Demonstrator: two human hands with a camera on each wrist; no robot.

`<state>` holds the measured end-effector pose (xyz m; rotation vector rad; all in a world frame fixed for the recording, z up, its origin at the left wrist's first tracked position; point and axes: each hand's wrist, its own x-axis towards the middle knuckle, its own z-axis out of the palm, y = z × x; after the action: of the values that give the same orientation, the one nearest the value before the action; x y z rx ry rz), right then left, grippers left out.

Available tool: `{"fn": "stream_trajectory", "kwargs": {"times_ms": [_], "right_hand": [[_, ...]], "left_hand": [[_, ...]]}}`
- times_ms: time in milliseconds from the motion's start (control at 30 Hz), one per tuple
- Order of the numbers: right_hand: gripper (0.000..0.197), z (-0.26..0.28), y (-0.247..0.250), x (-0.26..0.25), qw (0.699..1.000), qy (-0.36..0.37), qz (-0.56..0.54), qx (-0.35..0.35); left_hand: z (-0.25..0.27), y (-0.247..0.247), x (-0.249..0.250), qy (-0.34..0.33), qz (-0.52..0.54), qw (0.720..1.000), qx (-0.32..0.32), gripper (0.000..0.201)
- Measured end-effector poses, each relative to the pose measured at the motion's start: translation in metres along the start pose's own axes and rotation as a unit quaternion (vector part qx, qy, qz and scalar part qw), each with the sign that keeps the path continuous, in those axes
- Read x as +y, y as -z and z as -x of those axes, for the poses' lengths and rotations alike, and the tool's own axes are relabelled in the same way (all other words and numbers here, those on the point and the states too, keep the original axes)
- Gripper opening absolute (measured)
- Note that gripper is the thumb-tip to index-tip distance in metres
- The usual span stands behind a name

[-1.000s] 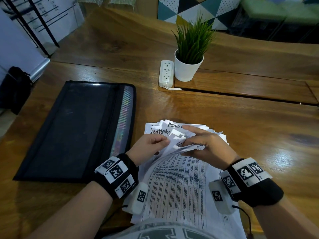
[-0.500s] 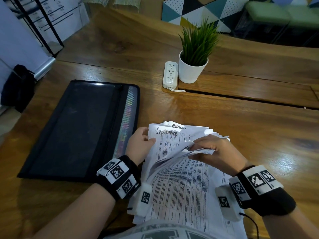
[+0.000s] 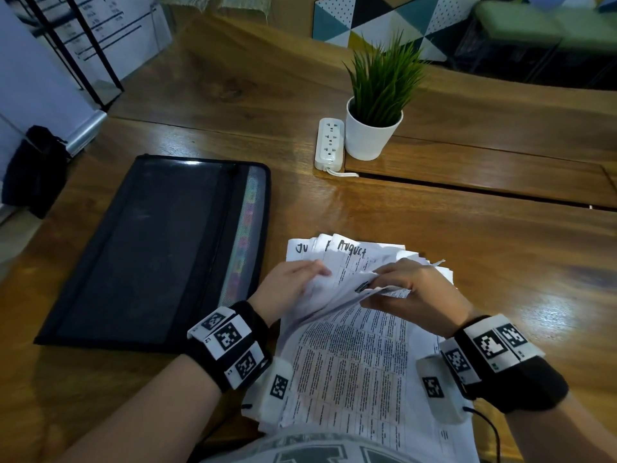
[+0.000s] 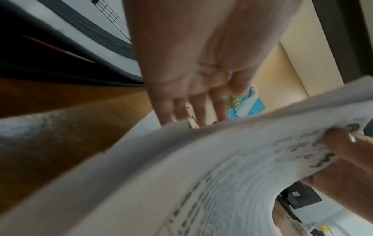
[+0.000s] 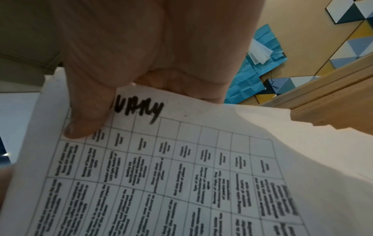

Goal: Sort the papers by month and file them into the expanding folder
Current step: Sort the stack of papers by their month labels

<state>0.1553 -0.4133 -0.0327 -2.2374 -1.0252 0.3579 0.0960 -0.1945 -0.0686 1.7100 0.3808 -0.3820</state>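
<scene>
I see my right hand pinching lifted papers, left hand with straight fingers under the sheets, black expanding folder at nine o'clock

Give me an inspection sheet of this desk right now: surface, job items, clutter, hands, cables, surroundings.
Surface: wooden table, glossy, with glare.
Job's things: stack of papers at the near edge, top sheets lifted, one headed August; black expanding folder lying flat left of it.
Clutter: potted plant beside the power strip.
Grippers: left hand under the lifted sheets, its fingers straight; right hand pinches them.
Cables: power strip's white cord; thin black wrist wire.
Surroundings: patterned wall panel, black bag.
</scene>
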Motion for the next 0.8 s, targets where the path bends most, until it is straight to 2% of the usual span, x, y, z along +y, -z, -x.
{"fn": "stream_trajectory", "kwargs": {"times_ms": [33,67,133,200,300,400,467,567,633,800], "right_hand": [[0.054,0.0,0.001,-0.001,1.0,0.003,-0.004,0.006],[0.054,0.0,0.001,-0.001,1.0,0.01,-0.007,0.015],[0.053,0.002,0.001,-0.001,0.999,0.019,0.0,0.034],[0.054,0.003,-0.001,0.001,0.999,0.001,0.002,0.035],[0.053,0.006,-0.001,0.002,0.999,-0.019,-0.018,0.023],[0.035,0.006,0.006,-0.006,0.997,-0.054,-0.048,0.018],[0.024,0.006,0.011,-0.011,0.995,-0.077,-0.051,0.026],[0.031,0.007,0.013,-0.011,0.995,-0.083,-0.053,0.036],[0.035,0.007,0.011,-0.01,0.995,-0.078,-0.058,0.02],[0.043,-0.001,0.011,-0.011,0.997,-0.07,-0.021,-0.013]], "left_hand": [[-0.005,-0.001,-0.002,-0.004,-0.01,0.999,0.051,0.026],[-0.009,-0.002,-0.002,0.01,-0.02,0.996,0.091,0.029],[-0.014,-0.004,-0.004,0.042,-0.02,0.992,0.117,0.042],[-0.017,-0.007,-0.005,0.056,-0.02,0.993,0.104,0.044],[-0.02,-0.009,-0.009,0.044,-0.05,0.994,0.086,0.026],[-0.017,-0.008,-0.01,0.008,-0.019,0.994,0.111,0.014],[-0.011,-0.004,-0.008,0.009,0.033,0.992,0.118,0.014],[-0.007,-0.002,-0.008,0.033,0.147,0.982,0.114,0.01],[-0.004,-0.002,-0.006,0.037,0.182,0.976,0.11,0.008],[-0.001,-0.001,-0.005,0.032,0.222,0.972,0.07,0.027]]}}
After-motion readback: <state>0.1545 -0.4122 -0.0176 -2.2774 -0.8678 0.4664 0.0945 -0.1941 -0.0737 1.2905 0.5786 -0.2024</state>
